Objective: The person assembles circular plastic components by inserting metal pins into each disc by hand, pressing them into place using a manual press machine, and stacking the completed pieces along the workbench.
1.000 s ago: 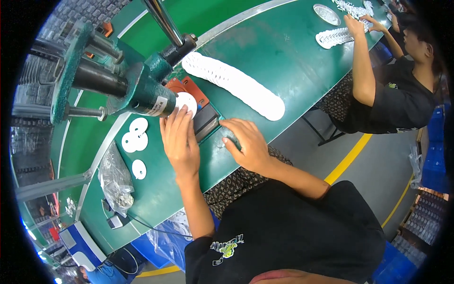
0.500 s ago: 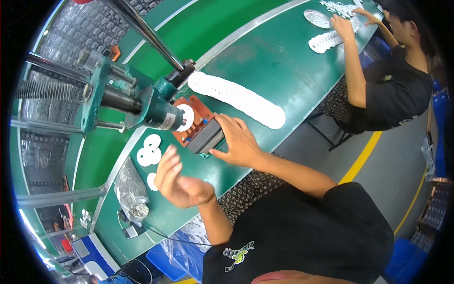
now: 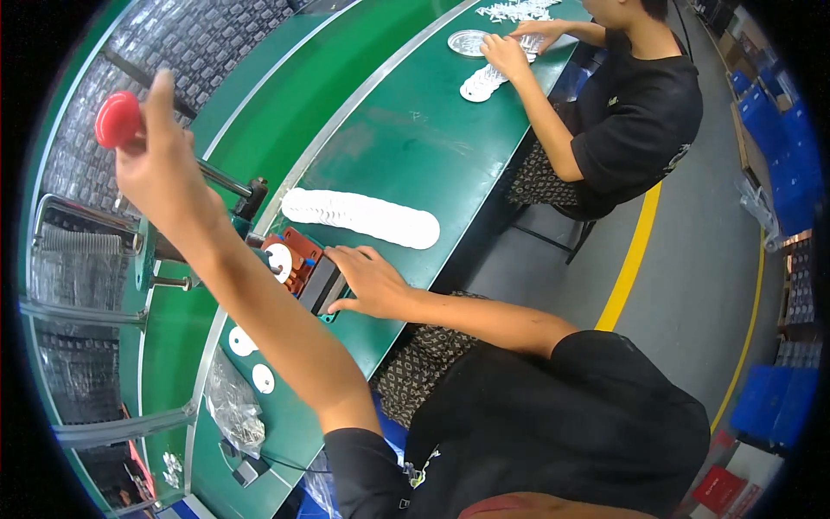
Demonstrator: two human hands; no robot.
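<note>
My left hand [image 3: 164, 177] is raised at the far left, closed around a red ball knob [image 3: 117, 119] on the press lever, thumb pointing up. Its forearm crosses in front of much of the green press. My right hand [image 3: 373, 282] grips the near end of an orange-brown fixture [image 3: 300, 246] with a dark grey block, its fingers over one side and its thumb at the other. A white disc [image 3: 277, 260] lies on the fixture beneath the press head, partly hidden. Beyond the fixture, overlapping white discs [image 3: 367, 218] form a long row.
Loose white discs [image 3: 263, 378] and a clear plastic bag [image 3: 232, 405] lie left of my forearm. The press spring [image 3: 82, 240] stands at far left. Farther along the green table [image 3: 406, 130], a co-worker's hands [image 3: 510, 57] handle white discs beside a round clear dish [image 3: 468, 42].
My left hand, open and free near the fixture before, has risen leftward and closed on the red knob. My right hand stays on the fixture. The whole view has shifted.
</note>
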